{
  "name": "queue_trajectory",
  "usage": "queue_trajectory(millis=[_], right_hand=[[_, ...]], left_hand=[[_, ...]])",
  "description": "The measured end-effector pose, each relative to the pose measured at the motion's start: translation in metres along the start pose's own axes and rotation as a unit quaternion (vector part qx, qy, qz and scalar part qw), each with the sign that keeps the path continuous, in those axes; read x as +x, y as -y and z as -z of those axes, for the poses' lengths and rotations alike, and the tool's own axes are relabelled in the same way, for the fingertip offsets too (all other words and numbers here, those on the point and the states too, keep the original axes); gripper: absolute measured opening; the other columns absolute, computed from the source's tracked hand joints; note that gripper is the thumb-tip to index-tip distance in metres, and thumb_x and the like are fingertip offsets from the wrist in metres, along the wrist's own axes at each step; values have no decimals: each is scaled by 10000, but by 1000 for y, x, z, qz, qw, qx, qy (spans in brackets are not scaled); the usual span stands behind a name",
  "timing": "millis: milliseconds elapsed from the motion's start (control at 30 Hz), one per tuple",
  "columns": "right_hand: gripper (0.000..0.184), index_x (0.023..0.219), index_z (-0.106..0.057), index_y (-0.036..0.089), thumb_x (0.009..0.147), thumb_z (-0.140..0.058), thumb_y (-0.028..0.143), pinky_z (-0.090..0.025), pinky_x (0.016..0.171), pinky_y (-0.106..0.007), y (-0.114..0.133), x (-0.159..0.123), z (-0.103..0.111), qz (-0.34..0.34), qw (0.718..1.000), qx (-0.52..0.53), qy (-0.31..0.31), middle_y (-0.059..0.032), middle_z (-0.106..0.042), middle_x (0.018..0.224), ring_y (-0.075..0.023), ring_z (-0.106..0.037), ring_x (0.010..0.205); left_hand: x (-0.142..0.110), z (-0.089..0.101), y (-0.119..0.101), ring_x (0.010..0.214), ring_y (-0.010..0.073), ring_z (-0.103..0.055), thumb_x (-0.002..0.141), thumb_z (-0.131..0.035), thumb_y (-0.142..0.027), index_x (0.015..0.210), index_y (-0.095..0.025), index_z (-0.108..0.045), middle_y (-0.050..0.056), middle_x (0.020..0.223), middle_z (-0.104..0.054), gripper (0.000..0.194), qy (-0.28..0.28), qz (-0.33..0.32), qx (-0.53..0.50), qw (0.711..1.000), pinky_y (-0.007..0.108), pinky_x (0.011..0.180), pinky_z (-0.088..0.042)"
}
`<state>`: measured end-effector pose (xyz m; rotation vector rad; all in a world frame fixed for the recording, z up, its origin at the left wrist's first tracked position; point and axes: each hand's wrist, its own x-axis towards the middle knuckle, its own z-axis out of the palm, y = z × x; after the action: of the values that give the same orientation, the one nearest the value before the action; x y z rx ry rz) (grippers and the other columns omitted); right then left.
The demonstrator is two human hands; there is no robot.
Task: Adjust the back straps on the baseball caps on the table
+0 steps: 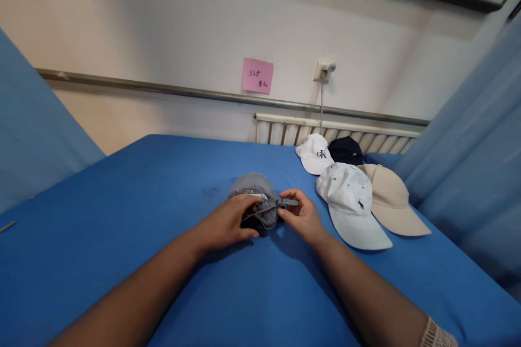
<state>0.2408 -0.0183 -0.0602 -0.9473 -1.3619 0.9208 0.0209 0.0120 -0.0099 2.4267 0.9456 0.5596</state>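
Note:
A grey baseball cap (pixel 254 181) lies in the middle of the blue-covered table, its back strap side turned towards me. My left hand (pixel 228 219) grips the cap's near left edge, thumb below and fingers over the fabric beside a white label. On the right, my right hand (pixel 301 216) pinches the cap's adjustment strap (pixel 290 203) near its buckle, with the strap end sticking out between thumb and fingers. Part of the cap's underside is dark and hidden behind my left hand.
To the right lie a white cap with black letters (pixel 315 153), a navy cap (pixel 345 150), a pale cap with a small rider logo (pixel 354 200) and a beige cap (pixel 388 198). A radiator (pixel 285 131) and wall stand behind the blue table (pixel 122 184). Blue curtains (pixel 472 135) hang at both sides.

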Motion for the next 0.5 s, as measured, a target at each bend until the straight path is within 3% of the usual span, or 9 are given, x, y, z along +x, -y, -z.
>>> queue_trajectory(millis=[133,333,500], right_hand=[[268,1012,-567,205,749,-615,202,-503,698,-275,10,-4,1,73,991,-106,-24,-24,-628,898,-151,-586,752],[440,1094,-565,188,681,-490,57,-485,724,-298,14,-8,-2,169,948,-269,4,-49,-609,980,-163,-566,764],[501,1125,-554,187,652,-468,49,-481,684,-293,9,-9,-5,151,939,-308,11,-66,-614,1039,-172,-573,760]], left_hand=[[0,-9,-7,1020,242,-627,766,-611,-129,1193,-230,-577,62,1128,-666,440,-69,-39,81,994,395,899,-495],[-3,-4,-2,840,210,-603,782,-516,-105,1124,-184,-557,51,933,-598,353,-275,-17,159,948,351,769,-517],[-2,-6,4,852,211,-597,785,-497,-98,1077,-180,-559,58,938,-587,310,-306,-10,180,935,343,765,-514]])
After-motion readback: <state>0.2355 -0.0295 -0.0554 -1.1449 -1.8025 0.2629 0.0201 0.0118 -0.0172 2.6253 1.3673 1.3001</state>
